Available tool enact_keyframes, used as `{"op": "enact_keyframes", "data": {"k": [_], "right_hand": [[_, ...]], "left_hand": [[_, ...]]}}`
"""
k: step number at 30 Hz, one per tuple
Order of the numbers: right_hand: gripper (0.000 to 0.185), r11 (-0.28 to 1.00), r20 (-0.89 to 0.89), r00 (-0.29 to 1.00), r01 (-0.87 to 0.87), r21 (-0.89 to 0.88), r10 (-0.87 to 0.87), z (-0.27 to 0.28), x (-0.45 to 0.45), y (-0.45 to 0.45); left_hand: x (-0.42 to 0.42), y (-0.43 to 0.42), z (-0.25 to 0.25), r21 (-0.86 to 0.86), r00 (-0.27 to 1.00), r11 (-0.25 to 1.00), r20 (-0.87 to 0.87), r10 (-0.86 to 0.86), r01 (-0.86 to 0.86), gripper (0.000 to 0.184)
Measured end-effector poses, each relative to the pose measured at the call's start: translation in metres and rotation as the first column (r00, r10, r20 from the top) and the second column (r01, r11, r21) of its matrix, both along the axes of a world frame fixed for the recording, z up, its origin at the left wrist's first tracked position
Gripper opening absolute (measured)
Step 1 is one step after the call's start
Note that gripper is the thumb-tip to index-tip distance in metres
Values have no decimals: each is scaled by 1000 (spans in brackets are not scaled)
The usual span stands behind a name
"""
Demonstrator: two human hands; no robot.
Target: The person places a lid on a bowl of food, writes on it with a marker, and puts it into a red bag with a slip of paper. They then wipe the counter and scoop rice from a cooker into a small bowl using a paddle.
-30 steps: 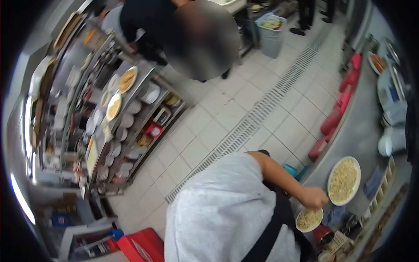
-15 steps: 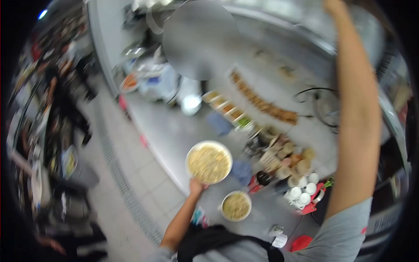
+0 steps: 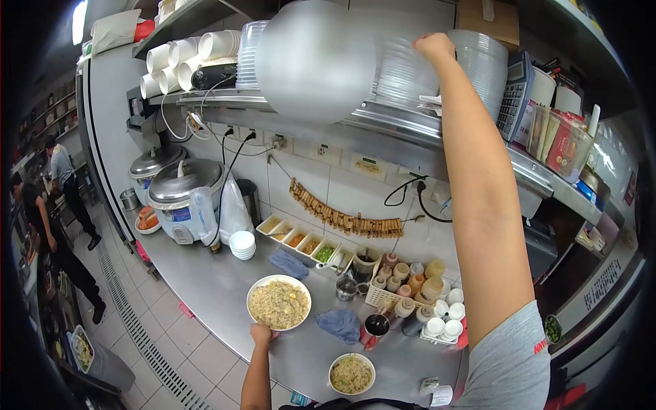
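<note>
My left hand is closed on the near rim of a large white bowl of fried rice, which stands on the steel counter. A smaller white bowl of rice stands to its right, nearer my body. My right arm is stretched up to the shelf. There my right hand has curled fingers beside stacks of clear plastic lids and containers; whatever it may grip cannot be made out.
Rice cookers stand at the back left of the counter. Behind the bowls are condiment trays, blue cloths, a sauce-bottle basket and white cups. Two people stand at far left. The steel shelf overhangs the counter.
The view has swung from the aisle to the counter and up to the shelf. My left hand has gone to the large bowl; my right hand has come into view at the shelf.
</note>
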State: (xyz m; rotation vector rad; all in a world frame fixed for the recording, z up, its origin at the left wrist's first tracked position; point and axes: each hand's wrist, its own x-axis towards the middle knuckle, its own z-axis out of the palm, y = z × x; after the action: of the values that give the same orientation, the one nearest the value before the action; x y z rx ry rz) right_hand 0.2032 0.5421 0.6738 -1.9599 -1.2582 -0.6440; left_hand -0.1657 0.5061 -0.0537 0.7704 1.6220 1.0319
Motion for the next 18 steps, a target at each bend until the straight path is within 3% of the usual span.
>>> {"op": "enact_keyframes", "data": {"k": [1,3,4,6,7,8,9,10,12,15,17,18], "right_hand": [[34,1000,4,1000,3,5,-3,0,1,1],[31,971,-122,992,4,239,26,0,10,13],[31,969,-118,993,3,246,27,-1,11,14],[27,980,104,993,-72,185,54,-3,11,9],[27,979,108,993,-74,191,54,-6,3,2],[25,955,-26,993,-106,276,118,-9,-5,-4],[24,924,-154,969,-126,362,192,-9,-10,-8],[24,922,-150,970,-127,366,193,-7,-1,2],[14,980,66,996,-76,185,65,-11,13,22],[16,960,55,997,-64,271,52,-14,7,19],[21,972,71,997,-43,231,27,-12,20,32],[27,983,86,996,-17,185,1,-11,25,37]], "left_hand": [[0,1,-5,33,992,996,90,84,-87,32],[-1,-1,-8,64,969,982,187,162,-177,34],[-5,-7,-7,45,986,990,99,133,-137,34],[-9,-23,4,30,995,994,16,101,-102,35],[-7,-33,10,204,947,964,-237,219,-171,34],[-8,-39,16,383,819,904,-447,360,-189,33],[-9,-40,24,387,820,902,-443,362,-190,33],[-10,-39,35,419,845,883,-376,379,-210,30],[-9,-34,59,448,867,863,-304,394,-234,27],[3,-11,135,780,929,613,-123,349,-127,21],[19,2,229,906,971,424,-91,221,-12,16],[28,3,285,961,956,261,-154,249,87,12]]}}
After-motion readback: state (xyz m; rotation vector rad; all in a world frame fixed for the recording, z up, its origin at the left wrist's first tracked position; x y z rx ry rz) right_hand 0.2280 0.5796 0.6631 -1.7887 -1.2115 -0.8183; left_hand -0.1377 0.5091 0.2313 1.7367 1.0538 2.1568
